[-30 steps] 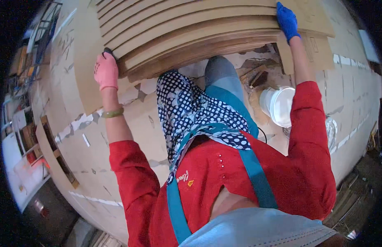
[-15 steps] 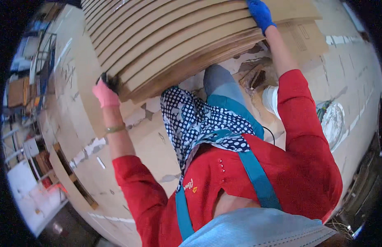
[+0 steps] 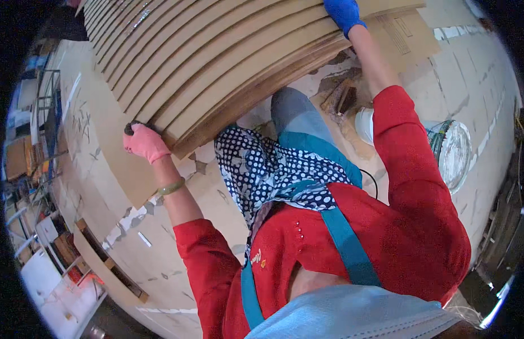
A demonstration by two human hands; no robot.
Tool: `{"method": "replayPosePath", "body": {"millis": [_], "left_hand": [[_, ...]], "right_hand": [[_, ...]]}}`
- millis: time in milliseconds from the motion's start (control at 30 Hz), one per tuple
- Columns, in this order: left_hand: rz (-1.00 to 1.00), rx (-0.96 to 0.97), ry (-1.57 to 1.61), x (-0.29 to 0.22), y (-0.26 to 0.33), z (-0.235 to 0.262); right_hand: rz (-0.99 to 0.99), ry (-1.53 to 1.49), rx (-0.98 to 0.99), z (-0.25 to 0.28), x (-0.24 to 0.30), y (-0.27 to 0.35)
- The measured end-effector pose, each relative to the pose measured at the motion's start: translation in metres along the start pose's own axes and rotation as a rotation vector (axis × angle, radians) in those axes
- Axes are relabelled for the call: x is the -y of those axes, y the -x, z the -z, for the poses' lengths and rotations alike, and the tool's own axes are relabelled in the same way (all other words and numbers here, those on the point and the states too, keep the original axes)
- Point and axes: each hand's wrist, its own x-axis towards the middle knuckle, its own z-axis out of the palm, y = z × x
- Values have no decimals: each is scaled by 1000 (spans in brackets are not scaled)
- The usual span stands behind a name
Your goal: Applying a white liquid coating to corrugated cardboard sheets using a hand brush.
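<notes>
A thick stack of brown cardboard sheets (image 3: 217,73) lies fanned out in front of me, its edges stepped in parallel rows. My left hand (image 3: 144,142), in a pink glove with dark fingertips, is curled at the near left corner of the stack. The fingertips partly disappear against the sheet edges. My right hand (image 3: 343,16), gloved in blue, grips the right edge of the stack; the top of the picture cuts off some of its fingers. Both arms reach forward, with the stack between the hands.
Larger flat cardboard (image 3: 107,127) spreads under the stack on the left, and another sheet (image 3: 406,42) sticks out at right. Beside my right arm stand a white bucket (image 3: 365,125) and a larger stained bucket (image 3: 457,161). A long slotted piece (image 3: 110,263) lies at lower left.
My left hand has turned and curled more at the stack's corner. In the picture the stack and right hand have shifted left, along with the floor around them.
</notes>
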Motion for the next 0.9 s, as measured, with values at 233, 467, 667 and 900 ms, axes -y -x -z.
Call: {"method": "replayPosePath", "body": {"millis": [233, 467, 667, 900], "left_hand": [[-182, 24, 101, 11, -11, 27], [194, 434, 175, 32, 7, 92], [-437, 432, -794, 42, 19, 75], [-104, 589, -575, -4, -17, 98]], "right_hand": [[24, -129, 108, 18, 33, 11], [435, -264, 94, 24, -55, -6], [497, 435, 145, 63, -42, 19], [167, 189, 336, 140, 28, 18]]}}
